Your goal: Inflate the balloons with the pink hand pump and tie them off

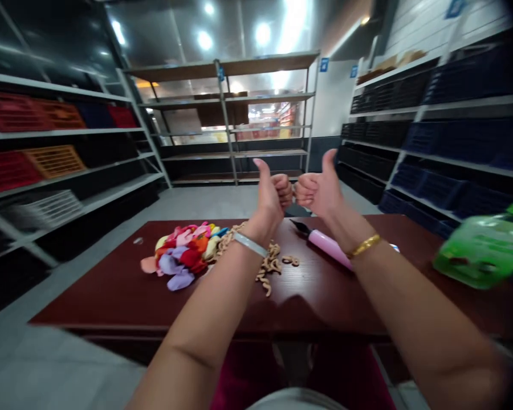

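Held out above a dark reddish-brown table (123,302), both bare hands are closed into fists with the thumbs pointing up. The left hand (276,191) and the right hand (318,191) face each other knuckle to knuckle, very near; whether they touch, or anything is hidden inside the curled fingers, I cannot tell. A pale bracelet (250,244) circles the left wrist, a gold one the right.

On the table, left of the left forearm, lies a heap of limp, balloon-like pieces (182,256) in red, pink, orange, yellow, blue and lavender. Beside it, small tan curly pieces (271,263) spread partly behind that forearm. A pink pump-like tool (329,248) with a black tip lies nearest the right hand, its lower end hidden by the right forearm. Farther right stands a green translucent container (485,250), tilted in view. Shelves (226,102) line the room, with crates (53,162) at both sides.
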Motion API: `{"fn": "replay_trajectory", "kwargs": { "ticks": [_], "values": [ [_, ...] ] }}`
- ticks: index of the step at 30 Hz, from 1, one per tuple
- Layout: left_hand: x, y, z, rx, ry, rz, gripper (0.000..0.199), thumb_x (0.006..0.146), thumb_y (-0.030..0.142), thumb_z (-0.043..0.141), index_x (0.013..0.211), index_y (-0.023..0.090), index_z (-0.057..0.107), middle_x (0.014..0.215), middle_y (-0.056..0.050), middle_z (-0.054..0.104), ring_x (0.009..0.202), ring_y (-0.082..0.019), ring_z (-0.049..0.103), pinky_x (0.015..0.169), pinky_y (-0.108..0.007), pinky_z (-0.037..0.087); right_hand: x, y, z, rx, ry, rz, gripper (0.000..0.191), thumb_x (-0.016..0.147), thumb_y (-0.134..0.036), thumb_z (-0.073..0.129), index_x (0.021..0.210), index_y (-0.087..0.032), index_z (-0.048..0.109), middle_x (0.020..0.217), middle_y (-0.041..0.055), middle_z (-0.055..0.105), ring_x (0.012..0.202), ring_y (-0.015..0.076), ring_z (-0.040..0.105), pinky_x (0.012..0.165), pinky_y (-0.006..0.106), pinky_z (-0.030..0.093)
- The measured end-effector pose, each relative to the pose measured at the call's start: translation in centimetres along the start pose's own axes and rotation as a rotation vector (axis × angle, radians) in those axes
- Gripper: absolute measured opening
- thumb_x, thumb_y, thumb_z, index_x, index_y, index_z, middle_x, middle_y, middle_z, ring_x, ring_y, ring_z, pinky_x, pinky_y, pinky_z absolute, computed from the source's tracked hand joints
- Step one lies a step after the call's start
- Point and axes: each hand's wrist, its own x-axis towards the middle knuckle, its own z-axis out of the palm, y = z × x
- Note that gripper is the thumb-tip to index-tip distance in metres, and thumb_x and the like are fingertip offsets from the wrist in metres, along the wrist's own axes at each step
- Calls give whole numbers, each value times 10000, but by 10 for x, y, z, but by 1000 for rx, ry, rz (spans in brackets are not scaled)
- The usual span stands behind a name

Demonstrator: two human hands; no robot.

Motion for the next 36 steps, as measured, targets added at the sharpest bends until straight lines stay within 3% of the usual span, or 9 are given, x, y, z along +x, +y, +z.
{"fn": "replay_trajectory", "kwargs": {
  "ticks": [3, 7, 9, 12, 16, 21, 26, 31, 36],
  "values": [
    [-14, -11, -37, 103, 0, -111, 698, 688, 881, 153, 505, 212, 228, 439, 74, 154, 348, -52, 110, 362, -209, 57, -8, 28, -6, -179, 32, 66, 732, 697, -910, 130, 480, -229, 292, 418, -35, 296, 384, 91, 272, 380, 238, 233],
    [-53, -7, -113, 364, 81, -234, 707, 760, 822, 118, 521, 193, 334, 463, 39, 266, 371, -70, 215, 376, -216, 126, -33, 64, -30, -715, 212, 161, 629, 788, -791, 322, 584, -218, 481, 554, 11, 478, 497, 130, 436, 489, 275, 375],
    [-78, 7, -158, 523, 146, -192, 701, 792, 792, 166, 522, 182, 381, 476, 25, 308, 390, -77, 267, 397, -222, 185, -50, 78, -52, -839, 272, 159, 491, 744, -697, 533, 662, -214, 565, 679, 52, 584, 615, 176, 522, 574, 311, 423],
    [-114, 36, -220, 762, 358, -126, 686, 807, 771, 229, 512, 181, 415, 473, 12, 354, 391, -84, 293, 410, -239, 209, -74, 95, -90, -1313, 281, 118, 415, 785, -614, 520, 849, -222, 639, 914, 106, 661, 839, 266, 597, 736, 388, 456],
    [-144, 67, -269, 1030, 611, -159, 638, 804, 737, 343, 500, 189, 460, 444, -2, 397, 397, -114, 350, 424, -262, 244, -95, 116, -121, -1625, 230, 94, 474, 804, -567, 524, 1097, -206, 620, 1153, 132, 612, 1049, 307, 564, 900, 421, 419],
    [-134, 55, -271, 1494, 520, -43, 549, 884, 593, 330, 703, 167, 625, 636, -56, 609, 582, -172, 543, 559, -271, 387, -99, 130, -122, -1829, 225, 137, 653, 786, -553, 567, 1313, -174, 496, 1266, 159, 545, 1123, 335, 526, 924, 431, 408],
    [-80, 22, -254, 1659, 400, -76, 268, 821, 397, 553, 903, 185, 695, 955, -114, 687, 936, -253, 605, 777, -299, 418, -98, 130, -119, -1892, 263, 279, 670, 801, -524, 563, 1369, -194, 432, 1206, 172, 585, 1046, 343, 581, 804, 417, 447],
    [-29, 6, -255, 1739, 391, -257, 92, 610, 215, 710, 668, 143, 700, 912, -224, 690, 1041, -385, 580, 867, -395, 401, -100, 129, -119, -1894, 287, 369, 681, 805, -531, 566, 1372, -184, 420, 1120, 177, 633, 980, 337, 621, 745, 401, 451],
    [-12, 5, -262, 1622, 449, -315, 103, 585, 220, 703, 527, 165, 638, 798, -213, 693, 1061, -398, 580, 846, -395, 411, -100, 128, -117, -1909, 283, 376, 670, 806, -495, 570, 1382, -188, 417, 1127, 174, 633, 987, 338, 621, 734, 393, 451]
  ]
}}
